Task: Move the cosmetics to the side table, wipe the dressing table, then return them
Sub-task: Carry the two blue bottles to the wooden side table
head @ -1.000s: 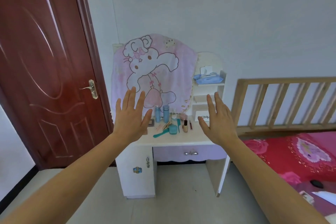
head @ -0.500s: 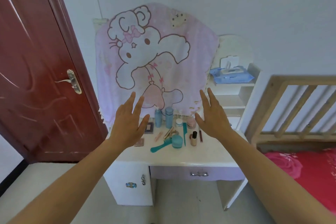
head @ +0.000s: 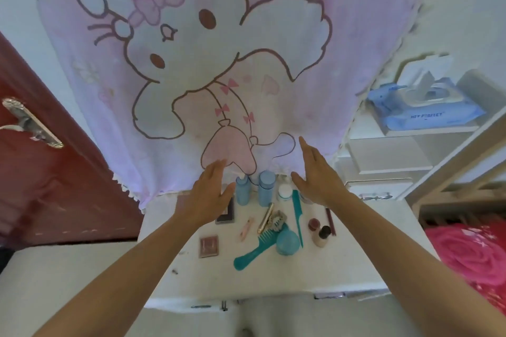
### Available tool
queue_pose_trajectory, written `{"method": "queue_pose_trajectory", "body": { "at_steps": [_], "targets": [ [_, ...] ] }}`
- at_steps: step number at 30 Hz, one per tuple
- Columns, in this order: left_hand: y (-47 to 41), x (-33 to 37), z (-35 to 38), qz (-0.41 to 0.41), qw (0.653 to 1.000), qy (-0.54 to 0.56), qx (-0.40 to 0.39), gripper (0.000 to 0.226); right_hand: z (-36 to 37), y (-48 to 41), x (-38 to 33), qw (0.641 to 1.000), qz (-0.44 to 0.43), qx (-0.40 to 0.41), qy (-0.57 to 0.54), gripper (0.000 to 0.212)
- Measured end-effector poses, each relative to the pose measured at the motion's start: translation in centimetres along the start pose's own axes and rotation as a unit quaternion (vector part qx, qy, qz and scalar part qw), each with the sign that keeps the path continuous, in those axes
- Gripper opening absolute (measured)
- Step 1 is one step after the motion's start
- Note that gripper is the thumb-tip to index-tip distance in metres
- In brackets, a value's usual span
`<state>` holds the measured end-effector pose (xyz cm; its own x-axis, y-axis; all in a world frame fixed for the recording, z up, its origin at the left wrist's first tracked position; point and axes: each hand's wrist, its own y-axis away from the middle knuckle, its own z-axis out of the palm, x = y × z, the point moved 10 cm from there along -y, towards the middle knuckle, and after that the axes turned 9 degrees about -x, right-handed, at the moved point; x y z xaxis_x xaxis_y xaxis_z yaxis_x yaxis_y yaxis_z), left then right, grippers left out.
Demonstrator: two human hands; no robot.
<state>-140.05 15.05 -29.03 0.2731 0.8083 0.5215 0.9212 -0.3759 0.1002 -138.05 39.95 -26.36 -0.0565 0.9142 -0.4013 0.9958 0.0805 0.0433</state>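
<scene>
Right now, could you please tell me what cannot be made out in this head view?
Head view only:
- Dark palette: mostly covered by the left hand.
- Anything beneath the right hand: hidden by it.
- Wipes pack label: too blurred to read.
- Whatever the cartoon cloth hangs over: fully covered.
- Side table: outside the frame.

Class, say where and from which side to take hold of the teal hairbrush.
Grip the teal hairbrush by its handle, from above on the near side: it lies flat, handle free and pointing toward the person, while the teal jar and hair clip crowd its toothed head.
</scene>
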Motion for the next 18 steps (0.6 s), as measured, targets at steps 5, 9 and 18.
{"method": "queue_pose_trajectory", "body": {
  "at_steps": [5,9,18],
  "targets": [
    [-4.4,-4.4,7.4,-0.084,0.988,0.086,-0.100,0.072,8.1,-3.9,3.3,0.993,0.012,-0.104,-0.052,0.090],
    [-5.3,-8.3,12.0,-0.200,0.953,0.199,-0.115,0.080,13.6,-6.2,4.8,0.977,0.038,-0.175,-0.115,0.097],
    [-9.1,-8.5,14.9,-0.210,0.944,0.249,-0.043,0.060,19.5,-8.9,6.4,0.957,0.065,-0.191,-0.206,0.077]
  ]
}}
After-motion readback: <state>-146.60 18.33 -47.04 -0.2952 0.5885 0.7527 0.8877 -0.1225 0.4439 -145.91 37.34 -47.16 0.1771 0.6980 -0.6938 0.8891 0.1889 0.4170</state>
